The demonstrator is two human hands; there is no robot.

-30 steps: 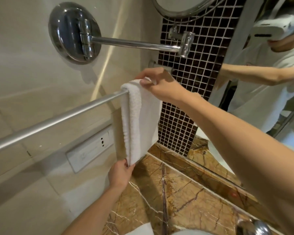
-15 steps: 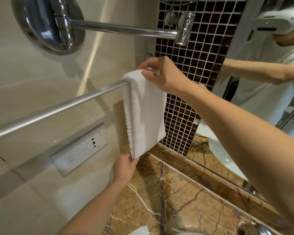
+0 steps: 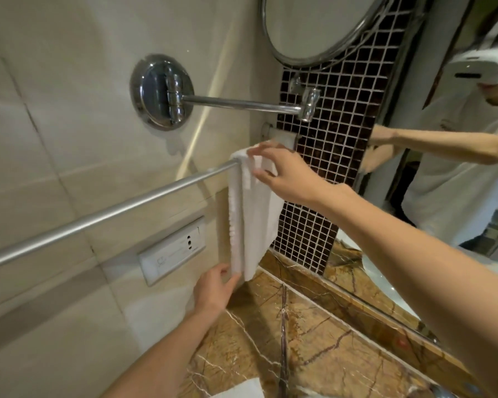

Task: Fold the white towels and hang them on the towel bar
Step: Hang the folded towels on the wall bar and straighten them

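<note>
A: Centre of frame: where does the folded white towel (image 3: 252, 214) hang?

B: Draped over the right end of the towel bar (image 3: 107, 215), which runs from the left edge up toward the centre, beside the dark mosaic tile strip (image 3: 331, 156).

A: And the right hand (image 3: 282, 175)?

B: At the towel's top fold, fingers spread and loosely curved; contact looks light, though motion blur makes this uncertain.

A: Lower centre?

B: The left hand (image 3: 213, 288) is open, fingertips touching the towel's bottom edge, above the brown marble counter (image 3: 314, 349). A wall socket plate (image 3: 173, 251) sits below the bar.
</note>
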